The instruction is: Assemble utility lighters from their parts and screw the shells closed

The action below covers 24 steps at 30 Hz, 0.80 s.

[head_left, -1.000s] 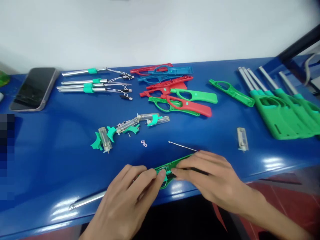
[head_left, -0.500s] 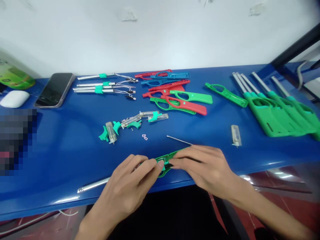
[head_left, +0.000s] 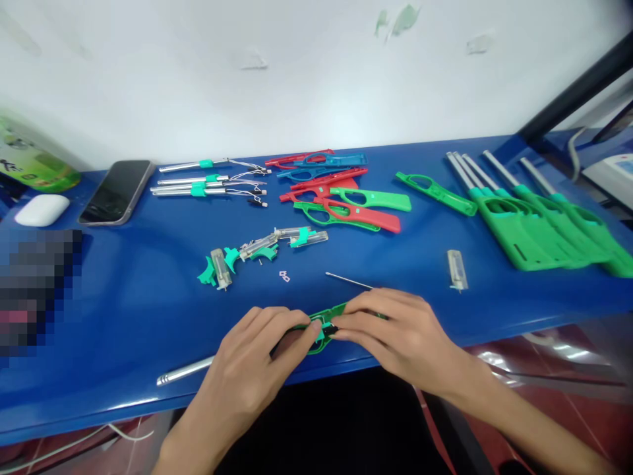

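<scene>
A green lighter shell half lies at the table's front edge, partly covered by both hands. My left hand is closed on its left part, thumb and fingers pressed at a teal trigger piece. A silver lighter tube sticks out to the left from under this hand. In the fingertips of my right hand is a small black igniter part, held against the shell by the trigger. Just beyond the right hand lies a thin metal rod, its near end hidden.
Clear fuel tanks with teal triggers lie mid-table; another tank is at right. Behind are wired metal tubes and coloured shell halves. Assembled green lighters lie far right. A phone and white case are left.
The camera view has shifted slightly. Both hands stay at the green shell; the right fingertips have moved a little closer to the left ones, and more of the black part shows.
</scene>
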Motion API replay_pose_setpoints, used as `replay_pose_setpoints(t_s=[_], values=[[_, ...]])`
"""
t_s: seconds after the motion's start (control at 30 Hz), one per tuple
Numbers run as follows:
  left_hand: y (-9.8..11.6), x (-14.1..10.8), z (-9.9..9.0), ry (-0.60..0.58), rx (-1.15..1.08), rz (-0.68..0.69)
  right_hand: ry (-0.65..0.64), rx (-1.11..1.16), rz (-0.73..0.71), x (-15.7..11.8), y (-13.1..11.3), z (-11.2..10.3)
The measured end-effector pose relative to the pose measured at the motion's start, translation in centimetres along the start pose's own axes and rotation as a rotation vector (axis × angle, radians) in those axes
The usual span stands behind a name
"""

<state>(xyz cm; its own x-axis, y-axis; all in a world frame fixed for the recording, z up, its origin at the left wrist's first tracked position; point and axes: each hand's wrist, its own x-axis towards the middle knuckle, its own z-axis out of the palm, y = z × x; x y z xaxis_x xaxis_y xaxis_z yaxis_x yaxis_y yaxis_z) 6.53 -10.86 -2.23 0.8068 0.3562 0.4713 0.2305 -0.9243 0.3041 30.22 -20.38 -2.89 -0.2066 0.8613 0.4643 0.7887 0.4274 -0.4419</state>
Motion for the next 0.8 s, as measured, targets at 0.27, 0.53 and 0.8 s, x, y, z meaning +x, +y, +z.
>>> replay_pose_setpoints(t_s=[0.27, 0.53, 0.8], values=[[-0.1, 0.0, -0.3, 0.036, 0.016, 0.042, 0.047, -0.012, -0.024, 0.1, -0.2, -0.2], [-0.3, -1.1, 0.4, 0.071, 0.054, 0.012, 0.039, -0.026, -0.023, 0.1, -0.3, -0.3], [-0.4, -1.5, -0.6, 0.095, 0.028, -0.069, 0.028, -0.076, -0.035, -0.2, -0.4, -0.3]])
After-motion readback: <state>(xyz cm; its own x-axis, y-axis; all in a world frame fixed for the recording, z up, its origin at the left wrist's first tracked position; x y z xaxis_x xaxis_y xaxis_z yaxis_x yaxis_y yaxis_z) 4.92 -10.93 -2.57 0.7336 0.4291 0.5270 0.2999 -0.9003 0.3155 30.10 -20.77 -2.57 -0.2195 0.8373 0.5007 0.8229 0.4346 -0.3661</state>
